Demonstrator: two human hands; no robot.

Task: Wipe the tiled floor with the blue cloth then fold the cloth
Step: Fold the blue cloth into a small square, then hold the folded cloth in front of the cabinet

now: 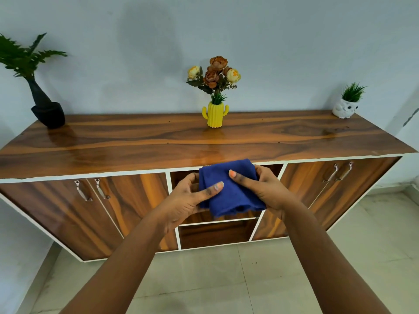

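Note:
The blue cloth (pixel 229 189) is folded into a thick bundle and held in the air in front of the wooden sideboard, just below its top edge. My left hand (pixel 188 200) grips its left side with the thumb lying across the front. My right hand (pixel 263 189) grips the right side, thumb pressed on the upper front. The cloth's loose hemmed edges hang down at the bottom. The pale tiled floor (pixel 204 279) stretches below my arms.
A long wooden sideboard (pixel 136 141) stands against the wall, with handled doors and open middle shelves. On top are a yellow cactus vase with flowers (pixel 215 114), a black vase with a fern (pixel 46 109) at left and a white owl planter (pixel 345 107) at right.

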